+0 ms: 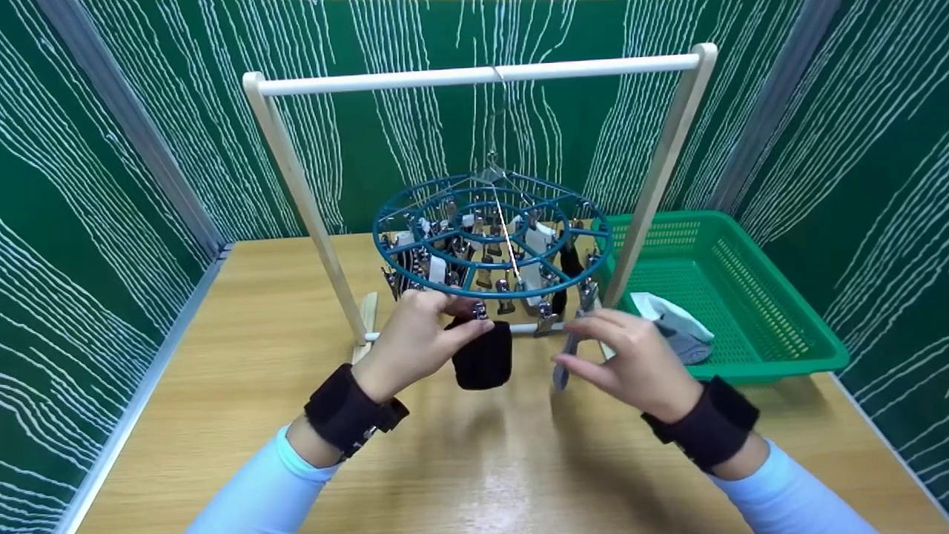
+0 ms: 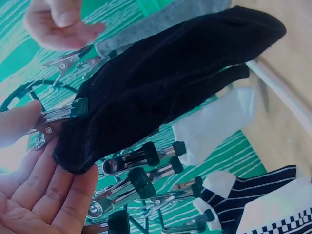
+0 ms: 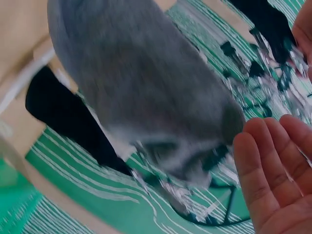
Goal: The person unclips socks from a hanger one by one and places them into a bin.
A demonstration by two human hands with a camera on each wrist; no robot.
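Left hand (image 1: 415,334) being held at metal clip (image 2: 58,117), thumb and fingers pinching it; black sock (image 1: 483,360) being gripped by that clip, hanging long axis downward, just right of hand. Right hand (image 1: 630,356) relaxed, fingers straight, grey sock (image 1: 565,356) dangling beside fingertips. Teal round peg hanger (image 1: 493,237) overhead.
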